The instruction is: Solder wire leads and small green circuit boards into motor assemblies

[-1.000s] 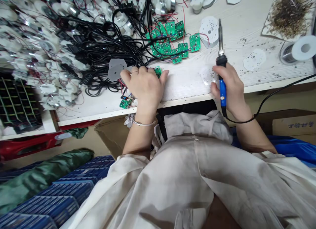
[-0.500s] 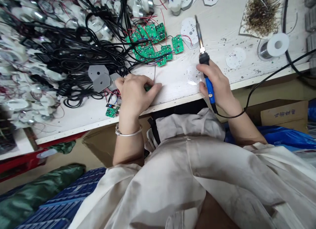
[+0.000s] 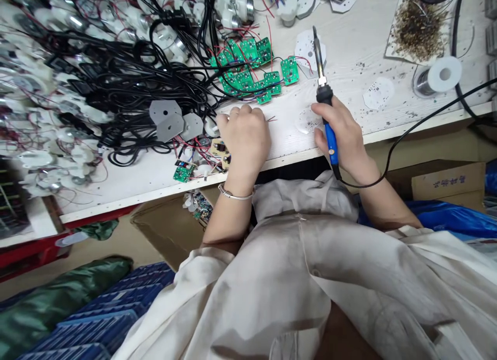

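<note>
My left hand (image 3: 245,137) rests knuckles-up on the white workbench (image 3: 349,55), fingers curled over something small; thin red wire ends (image 3: 271,119) stick out past the fingertips. A tan circuit board (image 3: 219,149) lies just left of that hand. My right hand (image 3: 344,137) is closed round the blue handle of a soldering iron (image 3: 325,99), whose tip points away toward a white round board (image 3: 306,47). A cluster of green circuit boards (image 3: 252,65) with red wires lies beyond my left hand.
A tangle of black cables (image 3: 128,75) and white parts covers the bench's left. Grey metal discs (image 3: 171,121), a solder spool (image 3: 440,74), a tray of brown scraps (image 3: 421,24), a small green board (image 3: 182,172). Cardboard boxes (image 3: 446,181) and blue crates (image 3: 101,329) sit below.
My left hand has shifted right along the bench edge, uncovering the tan board. The right hand with the iron has hardly moved. The view swung a little.
</note>
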### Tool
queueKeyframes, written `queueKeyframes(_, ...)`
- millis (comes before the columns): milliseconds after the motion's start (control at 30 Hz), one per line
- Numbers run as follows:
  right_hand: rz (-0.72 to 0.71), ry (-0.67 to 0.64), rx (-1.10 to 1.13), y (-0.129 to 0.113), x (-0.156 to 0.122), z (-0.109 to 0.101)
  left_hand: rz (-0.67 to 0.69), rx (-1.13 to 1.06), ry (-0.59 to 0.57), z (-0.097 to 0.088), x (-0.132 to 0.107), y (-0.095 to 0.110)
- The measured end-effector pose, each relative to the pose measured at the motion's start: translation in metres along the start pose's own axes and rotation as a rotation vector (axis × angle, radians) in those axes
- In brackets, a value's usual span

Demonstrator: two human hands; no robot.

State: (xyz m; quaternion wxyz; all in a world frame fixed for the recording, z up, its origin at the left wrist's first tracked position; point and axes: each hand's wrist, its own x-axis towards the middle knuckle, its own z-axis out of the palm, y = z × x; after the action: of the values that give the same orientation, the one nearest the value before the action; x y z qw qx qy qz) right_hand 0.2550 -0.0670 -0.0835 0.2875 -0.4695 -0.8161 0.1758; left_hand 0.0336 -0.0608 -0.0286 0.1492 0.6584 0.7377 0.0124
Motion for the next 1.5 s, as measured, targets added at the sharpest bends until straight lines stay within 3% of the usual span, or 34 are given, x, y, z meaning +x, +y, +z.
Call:
queueKeyframes(167,0.026,-0.158,-0.051,-0.003,0.006,-0.007,0.013,-0.065,0.023,0.009,0.001,0.004)
queueKeyframes(367,0.046,-0.067,-0.086,-0.005,-0.002,0.014,0.014,-0.106,-0.016,0.012,-0.002,0.002)
queueKeyframes(567,0.004,-0.088,-0.057,-0.012,0.002,0.012,0.010,-0.007,-0.023,0.013,-0.005,0.013)
queueKeyframes(733,0.004,-0.067,-0.094,-0.028,0.000,0.022,0.021,0.071,0.065,0.017,-0.007,0.010)
queueKeyframes(833,0.021,0.016,-0.020,-0.040,-0.007,0.027,0.043,0.118,0.102,0.018,-0.009,0.006)
queueKeyframes(967,-0.048,0.185,-0.026,-0.041,-0.012,0.031,0.117,0.137,0.069,0.018,-0.011,-0.003)
queueKeyframes(1200,-0.127,0.080,-0.159,-0.040,-0.010,0.041,0.230,0.091,0.190,0.018,-0.023,-0.020)
queueKeyframes(1333,-0.105,0.006,-0.042,-0.041,-0.012,0.039,0.276,0.100,0.255,0.016,-0.032,-0.023)
queueKeyframes(1500,-0.097,0.054,0.023,-0.043,-0.010,0.036,0.295,0.114,0.310,0.019,-0.042,-0.023)
